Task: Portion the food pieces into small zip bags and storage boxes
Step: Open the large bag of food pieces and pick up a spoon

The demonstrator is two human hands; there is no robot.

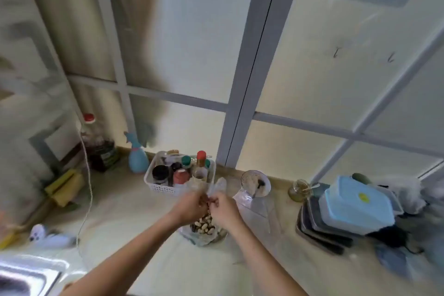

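Fingers point(204, 200) of both hands pinch clear peanut-filled bag point(204, 223).

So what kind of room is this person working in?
Most likely a home kitchen. A white basket of condiment bottles stands on the countertop, a metal sink shows at the lower left, and stacked trays and a blue storage box sit at the right.

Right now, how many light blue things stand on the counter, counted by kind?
Spray bottle, light blue, left of the white basket: 1
Storage box with light blue lid, on the stack of dark trays: 1
Total: 2
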